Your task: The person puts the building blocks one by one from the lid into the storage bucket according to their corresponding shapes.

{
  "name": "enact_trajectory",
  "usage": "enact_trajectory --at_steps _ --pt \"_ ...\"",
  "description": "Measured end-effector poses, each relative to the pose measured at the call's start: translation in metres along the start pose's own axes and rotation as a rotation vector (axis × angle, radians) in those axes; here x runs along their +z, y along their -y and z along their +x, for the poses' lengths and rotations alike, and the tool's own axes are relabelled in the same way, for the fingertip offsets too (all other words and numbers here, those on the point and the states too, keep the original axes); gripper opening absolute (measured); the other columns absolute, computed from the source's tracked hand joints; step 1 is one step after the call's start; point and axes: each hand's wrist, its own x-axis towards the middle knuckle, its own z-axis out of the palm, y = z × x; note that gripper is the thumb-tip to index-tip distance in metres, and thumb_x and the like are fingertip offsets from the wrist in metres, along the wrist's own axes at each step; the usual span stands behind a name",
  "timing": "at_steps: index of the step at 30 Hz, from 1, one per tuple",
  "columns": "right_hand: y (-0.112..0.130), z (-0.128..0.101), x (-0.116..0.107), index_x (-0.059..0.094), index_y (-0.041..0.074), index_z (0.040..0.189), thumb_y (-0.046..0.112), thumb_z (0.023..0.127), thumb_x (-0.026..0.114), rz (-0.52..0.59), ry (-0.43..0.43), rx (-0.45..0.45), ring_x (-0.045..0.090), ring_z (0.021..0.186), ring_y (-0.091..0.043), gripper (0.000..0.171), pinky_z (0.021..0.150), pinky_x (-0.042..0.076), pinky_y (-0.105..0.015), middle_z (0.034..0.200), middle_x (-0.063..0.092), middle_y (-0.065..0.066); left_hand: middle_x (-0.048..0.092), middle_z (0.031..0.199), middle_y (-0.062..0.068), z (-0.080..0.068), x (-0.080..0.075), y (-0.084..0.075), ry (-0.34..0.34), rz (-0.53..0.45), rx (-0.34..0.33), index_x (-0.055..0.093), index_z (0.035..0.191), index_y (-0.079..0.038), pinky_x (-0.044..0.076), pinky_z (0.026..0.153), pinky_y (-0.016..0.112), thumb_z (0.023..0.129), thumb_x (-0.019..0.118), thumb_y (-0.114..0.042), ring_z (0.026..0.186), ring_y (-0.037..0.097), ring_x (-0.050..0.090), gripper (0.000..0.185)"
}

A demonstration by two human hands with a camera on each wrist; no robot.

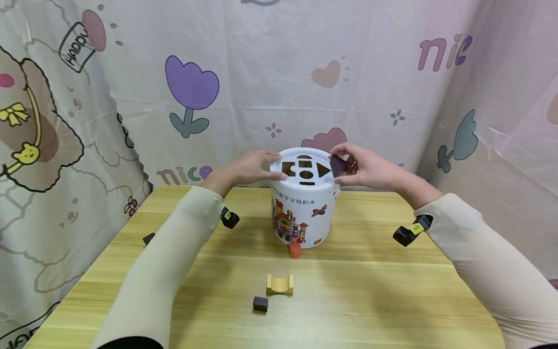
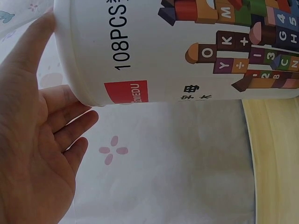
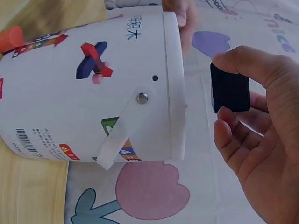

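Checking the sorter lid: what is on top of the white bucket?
On the white bucket, the lid shows dark shape cutouts. The left hand rests on its rim; the right hand holds a dark block above it. The inside is hidden.

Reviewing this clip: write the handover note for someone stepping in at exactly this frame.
Left hand: open, fingers resting on the rim of the white bucket, steadying it.
Right hand: pinches a dark block at the edge of the shape-sorter lid, beside the triangle slot.
Done: cannot tell what is already inside.
Left: the held block is not yet in; on the table lie an orange cylinder, a yellow arch block, a dark cube and a dark piece at the left edge.
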Motion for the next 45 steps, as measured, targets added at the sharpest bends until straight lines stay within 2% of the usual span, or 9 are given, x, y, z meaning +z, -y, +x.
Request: enact_trajectory --at_steps 3,8,16,30,38,45 --pt "-0.003 0.006 0.0 0.049 0.008 0.135 0.016 0.086 0.077 0.001 0.008 0.024 0.055 0.087 -0.023 0.057 0.075 0.05 -0.034 0.108 0.058 -0.009 0.032 0.157 0.003 0.0 0.001 0.0 0.002 0.009 0.001 0.04 0.151 -0.016 0.021 0.115 0.054 0.078 0.06 -0.076 0.144 0.028 0.026 0.096" --pt "-0.008 0.017 -0.001 0.051 0.009 0.136 0.02 0.087 0.075 -0.027 0.03 0.066 0.055 0.09 -0.023 0.055 0.076 0.049 -0.037 0.103 0.059 -0.01 0.032 0.157 0.003 0.0 0.001 0.0 0.005 0.012 -0.002 0.04 0.151 -0.016 0.021 0.115 0.054 0.078 0.06 -0.076 0.144 0.028 0.026 0.096" --pt "-0.015 0.035 0.001 0.053 0.011 0.136 0.025 0.085 0.076 -0.061 0.047 0.128 0.059 0.093 -0.025 0.058 0.077 0.051 -0.039 0.106 0.059 -0.009 0.032 0.157 0.003 0.0 0.002 -0.001 0.007 0.002 -0.001 0.04 0.151 -0.016 0.023 0.115 0.054 0.078 0.06 -0.075 0.143 0.029 0.027 0.095" --pt "-0.022 0.052 0.008 0.057 0.007 0.134 0.023 0.084 0.078 -0.111 0.12 0.132 0.057 0.092 -0.024 0.057 0.076 0.05 -0.038 0.105 0.063 -0.01 0.032 0.157 0.003 -0.002 0.002 -0.003 0.003 -0.01 -0.014 0.04 0.15 -0.017 0.023 0.115 0.055 0.078 0.061 -0.075 0.144 0.029 0.026 0.095" --pt "-0.018 0.054 0.01 0.059 0.005 0.133 0.021 0.084 0.077 -0.136 0.135 0.125 0.055 0.099 -0.026 0.055 0.082 0.05 -0.04 0.128 0.057 -0.012 0.032 0.157 0.002 0.001 0.003 -0.001 0.003 -0.002 -0.014 0.04 0.151 -0.018 0.023 0.115 0.055 0.078 0.061 -0.075 0.144 0.028 0.026 0.095" --pt "-0.019 0.059 0.012 0.059 0.005 0.133 0.02 0.084 0.076 -0.126 0.138 0.11 0.056 0.103 -0.027 0.054 0.085 0.05 -0.041 0.134 0.053 -0.011 0.032 0.157 0.003 -0.001 0.001 0.0 0.001 -0.01 -0.012 0.04 0.151 -0.018 0.023 0.115 0.055 0.078 0.061 -0.075 0.144 0.029 0.026 0.095"
